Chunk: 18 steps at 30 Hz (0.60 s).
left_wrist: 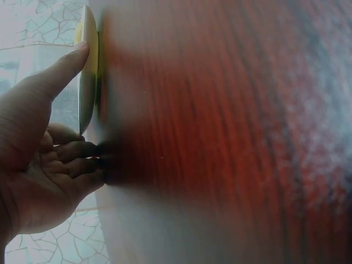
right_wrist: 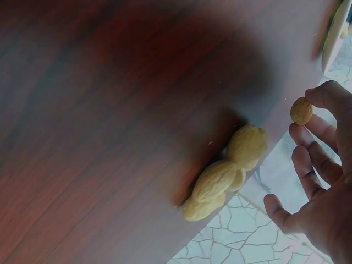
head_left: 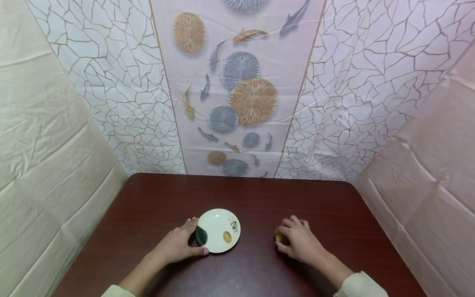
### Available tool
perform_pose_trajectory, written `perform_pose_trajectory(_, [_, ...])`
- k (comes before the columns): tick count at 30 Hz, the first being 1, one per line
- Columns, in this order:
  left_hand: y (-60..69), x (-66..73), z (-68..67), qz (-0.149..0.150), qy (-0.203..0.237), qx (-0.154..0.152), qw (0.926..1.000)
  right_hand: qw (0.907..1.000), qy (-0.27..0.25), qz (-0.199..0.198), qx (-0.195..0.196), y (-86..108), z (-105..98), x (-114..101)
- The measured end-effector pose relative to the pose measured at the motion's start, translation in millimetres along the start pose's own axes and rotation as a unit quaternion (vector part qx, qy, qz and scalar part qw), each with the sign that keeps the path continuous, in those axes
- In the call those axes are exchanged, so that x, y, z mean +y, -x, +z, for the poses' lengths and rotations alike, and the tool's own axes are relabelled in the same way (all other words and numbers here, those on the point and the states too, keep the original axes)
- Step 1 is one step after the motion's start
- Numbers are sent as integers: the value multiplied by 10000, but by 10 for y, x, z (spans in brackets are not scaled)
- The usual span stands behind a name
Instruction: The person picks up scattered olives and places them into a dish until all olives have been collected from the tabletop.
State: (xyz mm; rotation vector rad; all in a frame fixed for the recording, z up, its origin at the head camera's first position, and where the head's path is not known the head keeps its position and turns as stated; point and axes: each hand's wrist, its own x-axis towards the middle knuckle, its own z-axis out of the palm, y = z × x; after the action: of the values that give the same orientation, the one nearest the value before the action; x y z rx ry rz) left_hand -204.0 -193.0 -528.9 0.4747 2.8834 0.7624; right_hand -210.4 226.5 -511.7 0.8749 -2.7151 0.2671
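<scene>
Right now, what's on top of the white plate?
On the white plate I see a small yellow oval piece, printed flowers and a dark green patch. The left hand covers a bit of its edge, so I can't see there.

"Where does the left hand (head_left: 178, 244) rest?"
"At the left edge of the plate (head_left: 216, 225), holding it between thumb and fingers, the thumb against the near rim."
"And the right hand (head_left: 298, 239)?"
"Well apart, to the plate's right. Thumb and foremost fingers pinch; the little finger stands away from the others."
"The forearms (head_left: 148, 266)?"
"Both reach in from the plate's near side, slanting inward."
</scene>
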Motion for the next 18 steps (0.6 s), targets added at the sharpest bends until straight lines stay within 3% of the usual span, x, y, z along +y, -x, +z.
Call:
perform_pose_trajectory(7, [-7,0,1,20,13,36,10000,9995,-308,-58,-34,-107,29,-117])
perform_pose_trajectory(18, [3,10,-10,22,42,11,10000,9991,-312,-300,32,-276,29,-315])
